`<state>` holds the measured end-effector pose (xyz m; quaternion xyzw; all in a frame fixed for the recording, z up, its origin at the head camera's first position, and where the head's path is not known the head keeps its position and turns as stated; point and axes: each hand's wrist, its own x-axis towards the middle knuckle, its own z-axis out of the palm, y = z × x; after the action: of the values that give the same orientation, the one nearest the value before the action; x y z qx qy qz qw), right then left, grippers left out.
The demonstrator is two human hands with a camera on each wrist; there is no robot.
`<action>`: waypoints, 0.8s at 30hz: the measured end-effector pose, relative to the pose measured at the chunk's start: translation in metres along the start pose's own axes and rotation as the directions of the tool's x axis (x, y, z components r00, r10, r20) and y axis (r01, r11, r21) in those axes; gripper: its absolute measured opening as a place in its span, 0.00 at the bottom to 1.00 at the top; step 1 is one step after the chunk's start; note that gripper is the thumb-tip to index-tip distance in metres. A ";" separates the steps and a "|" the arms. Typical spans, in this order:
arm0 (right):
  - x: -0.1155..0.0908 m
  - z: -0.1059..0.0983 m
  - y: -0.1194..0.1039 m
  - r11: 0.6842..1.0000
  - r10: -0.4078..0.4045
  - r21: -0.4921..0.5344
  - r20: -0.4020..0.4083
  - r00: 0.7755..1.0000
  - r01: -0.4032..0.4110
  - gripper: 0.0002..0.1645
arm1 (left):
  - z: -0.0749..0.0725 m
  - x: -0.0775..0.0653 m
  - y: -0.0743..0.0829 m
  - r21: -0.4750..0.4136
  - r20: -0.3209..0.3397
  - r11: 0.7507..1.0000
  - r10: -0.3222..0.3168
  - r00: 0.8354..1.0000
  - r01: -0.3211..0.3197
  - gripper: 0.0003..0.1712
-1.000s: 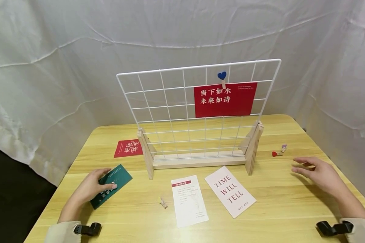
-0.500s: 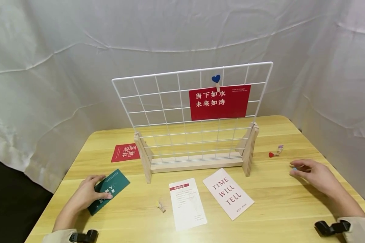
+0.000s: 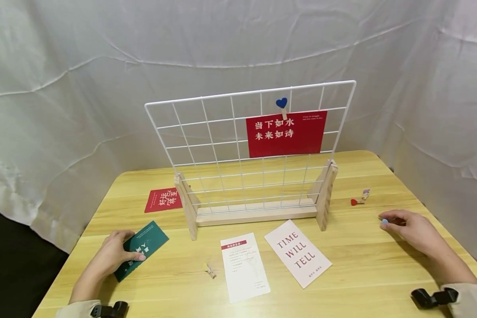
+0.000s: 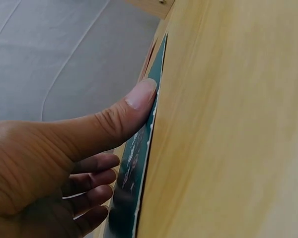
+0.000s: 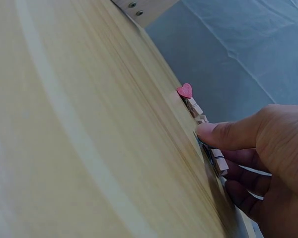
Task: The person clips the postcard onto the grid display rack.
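Note:
My left hand (image 3: 113, 255) holds a dark green card (image 3: 151, 238) at the left of the table, its thumb on the near edge and its fingers by the opposite edge. The left wrist view shows the thumb (image 4: 131, 106) on the card's long edge, with the card low over the wood. At the right, my right hand (image 3: 415, 234) pinches a small wooden clothespin (image 5: 218, 161) with a light blue top (image 3: 384, 221). Just beyond it lie a red-heart clothespin (image 3: 355, 202) and a purple-topped one (image 3: 366, 194).
A white wire grid (image 3: 238, 128) on a wooden stand (image 3: 258, 216) bears a red card (image 3: 286, 143), clipped by a blue-heart clothespin (image 3: 282, 106). Another red card (image 3: 155, 201) lies behind its left leg. In front are a white card (image 3: 246, 274), a pink card (image 3: 298, 254) and a yellow-topped clothespin (image 3: 210, 270).
My right fingers have closed on the blue-topped clothespin, whose top now shows at the fingertips. My left hand stays at the green card. The whole head view has shifted slightly.

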<state>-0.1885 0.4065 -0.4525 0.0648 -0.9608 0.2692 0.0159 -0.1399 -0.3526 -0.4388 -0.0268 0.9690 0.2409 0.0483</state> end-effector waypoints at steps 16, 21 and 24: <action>0.000 0.002 0.002 1.000 0.023 -0.003 0.008 1.000 -0.023 0.21 | -0.001 0.004 0.004 -0.030 0.024 1.000 0.008 1.000 -0.007 0.53; 0.000 0.001 0.002 1.000 0.020 0.000 0.020 1.000 -0.020 0.21 | -0.002 0.004 0.005 -0.008 0.038 0.999 0.033 0.999 -0.033 0.53; 0.000 0.002 0.001 1.000 0.016 -0.001 0.021 1.000 -0.016 0.21 | -0.004 0.004 0.008 0.013 0.072 0.999 0.039 0.997 -0.040 0.56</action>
<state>-0.1882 0.4060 -0.4549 0.0600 -0.9615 0.2682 0.0037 -0.1444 -0.3477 -0.4324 0.0014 0.9687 0.2354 0.0783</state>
